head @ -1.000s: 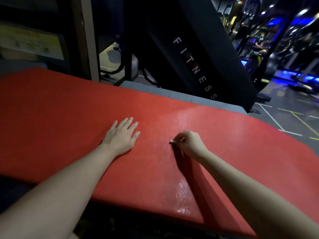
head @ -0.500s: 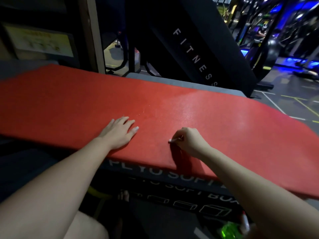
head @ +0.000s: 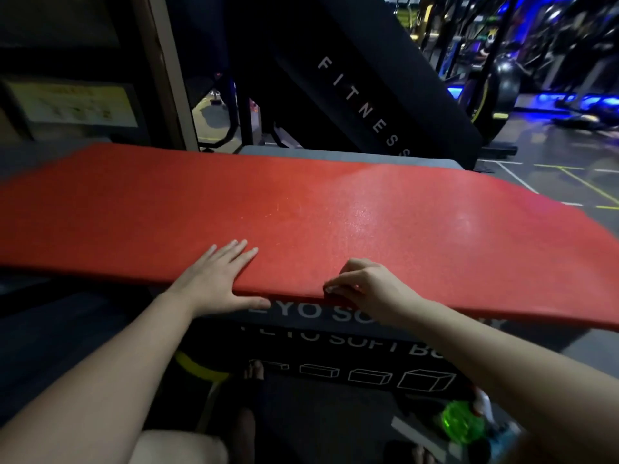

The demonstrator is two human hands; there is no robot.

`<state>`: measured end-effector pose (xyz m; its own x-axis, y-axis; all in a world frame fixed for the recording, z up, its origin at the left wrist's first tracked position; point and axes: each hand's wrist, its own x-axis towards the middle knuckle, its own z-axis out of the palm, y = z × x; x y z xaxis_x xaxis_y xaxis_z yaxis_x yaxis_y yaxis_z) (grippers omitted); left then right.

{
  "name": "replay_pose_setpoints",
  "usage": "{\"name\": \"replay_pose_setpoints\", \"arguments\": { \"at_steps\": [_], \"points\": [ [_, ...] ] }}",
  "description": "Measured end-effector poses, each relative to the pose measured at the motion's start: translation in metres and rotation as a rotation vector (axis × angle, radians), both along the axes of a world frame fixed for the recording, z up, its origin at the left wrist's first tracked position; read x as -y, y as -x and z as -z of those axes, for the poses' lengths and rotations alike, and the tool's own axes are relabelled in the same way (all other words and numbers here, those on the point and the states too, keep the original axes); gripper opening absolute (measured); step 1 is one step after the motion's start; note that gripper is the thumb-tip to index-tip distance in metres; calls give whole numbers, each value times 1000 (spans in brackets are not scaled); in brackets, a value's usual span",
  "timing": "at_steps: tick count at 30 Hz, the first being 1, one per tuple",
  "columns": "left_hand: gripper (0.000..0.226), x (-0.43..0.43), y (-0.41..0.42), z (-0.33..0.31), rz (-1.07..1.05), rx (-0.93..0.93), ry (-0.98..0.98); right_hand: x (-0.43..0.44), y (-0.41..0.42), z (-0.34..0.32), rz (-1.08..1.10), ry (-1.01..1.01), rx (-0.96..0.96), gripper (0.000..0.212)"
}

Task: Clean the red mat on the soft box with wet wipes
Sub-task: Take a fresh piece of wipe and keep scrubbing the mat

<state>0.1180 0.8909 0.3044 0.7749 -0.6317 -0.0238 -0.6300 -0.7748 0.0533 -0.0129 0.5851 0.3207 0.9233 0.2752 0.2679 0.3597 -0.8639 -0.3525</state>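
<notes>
Left grip released: palm flat on the red mat at its near edge, thumb hooked over the edge. Mat lies on top of the black soft box, overhanging it left and right. Right grip clenched at the same edge, pinching a wet wipe; only a white scrap shows. Glossy patch on the mat beyond it. Blurred green object on the floor, lower right.
</notes>
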Motion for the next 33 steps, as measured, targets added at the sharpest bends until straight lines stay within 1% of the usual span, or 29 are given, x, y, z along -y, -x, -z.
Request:
{"name": "replay_pose_setpoints", "arguments": {
  "at_steps": [2, 5, 7, 10, 12, 15, 18, 22, 26, 30, 33],
  "points": [
    [120, 3, 3, 5, 2, 62, -70, -2, 2, 6, -7, 82, 54, 25],
    [111, 8, 5, 12, -43, 148, -120, -3, 7, 3, -25, 66, 34, 33],
    [110, 10, 5, 13, -48, 157, -128, -3, 11, 2, -54, 144, 10, 49],
    [109, 11, 7, 8, -47, 163, -128, 1, 15, 8, -16, 300, -49, 79],
    [109, 12, 10, 0, -44, 159, -93, -1, 14, 7, 20, 328, -78, 89],
    [111, 14, 15, -11, -48, 168, -6, -3, 12, 2, 98, 384, -44, 88],
    [111, 15, 19, -20, -58, 152, 28, -2, 11, -3, 145, 449, -27, 82],
    [106, 35, 29, -31, -37, 139, 45, 26, 13, -24, 138, 424, -26, 76],
    [97, 100, 44, -27, 37, 127, 16, 87, 39, -35, 194, 402, -82, 68],
    [90, 177, 64, -11, 125, 79, -51, 152, 74, -26, 312, 374, -154, 72],
    [85, 211, 71, -7, 170, 78, -115, 176, 92, -18, 368, 369, -194, 66]
  ]
}}
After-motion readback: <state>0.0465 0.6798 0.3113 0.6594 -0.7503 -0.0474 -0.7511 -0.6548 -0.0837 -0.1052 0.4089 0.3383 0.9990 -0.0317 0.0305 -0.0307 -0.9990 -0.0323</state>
